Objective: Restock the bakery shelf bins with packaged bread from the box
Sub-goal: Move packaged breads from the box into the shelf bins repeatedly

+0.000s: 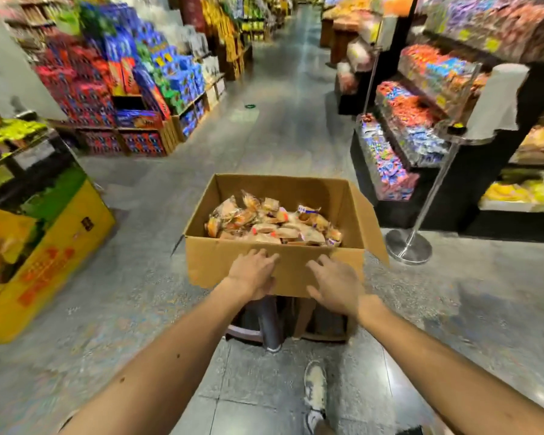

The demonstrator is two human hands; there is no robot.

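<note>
Cardboard box (208,265), top open, stands mid-aisle above the floor (289,136); what carries it is mostly hidden. Packaged bread (274,221) is heaped inside, below the rim. Left hand (252,273) lies flat on the near wall, fingers straight. Right hand (333,285) is spread wide beside it; contact unclear.
</note>
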